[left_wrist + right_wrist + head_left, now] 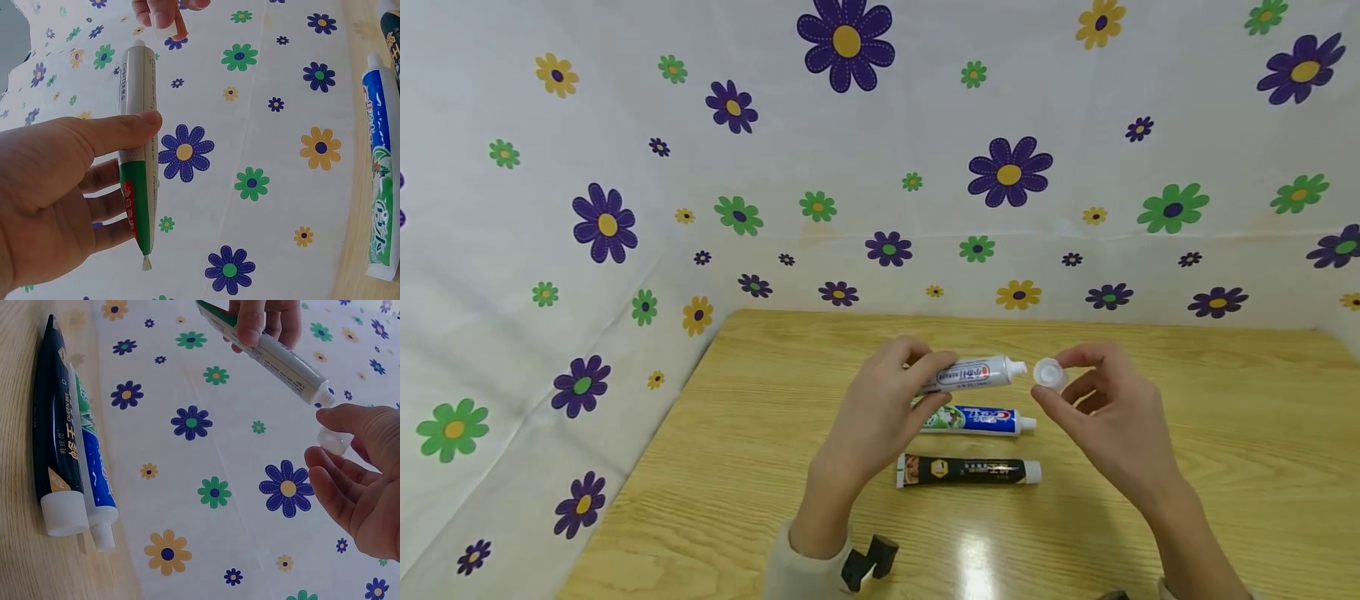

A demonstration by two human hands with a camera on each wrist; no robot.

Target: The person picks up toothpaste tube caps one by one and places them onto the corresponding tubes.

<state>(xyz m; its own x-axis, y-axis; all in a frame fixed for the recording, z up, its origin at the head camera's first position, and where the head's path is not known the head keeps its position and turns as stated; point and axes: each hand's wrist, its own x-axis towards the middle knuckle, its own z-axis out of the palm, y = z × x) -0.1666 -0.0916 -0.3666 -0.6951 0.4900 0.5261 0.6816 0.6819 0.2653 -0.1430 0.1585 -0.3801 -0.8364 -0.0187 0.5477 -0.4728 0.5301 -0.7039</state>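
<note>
My left hand (880, 400) grips a toothpaste tube (976, 375), white-grey toward the nozzle and green toward its crimped end, as the left wrist view shows. The tube's threaded nozzle (1018, 367) is bare and points right. Just beyond it, my right hand (1108, 417) pinches a white cap (1050, 375) between thumb and fingers, its hollow side showing. A small gap separates cap and nozzle. Below the held tube, a blue, white and green toothpaste tube (981, 420) lies on the table, its left end partly hidden by my left hand.
Nearer to me lies a black toothpaste tube (970, 471) with a white cap, parallel to the blue one. The wooden table (737, 467) meets a flower-patterned white cloth (820, 158) at the back and left. Black pieces (871, 563) sit at my left cuff.
</note>
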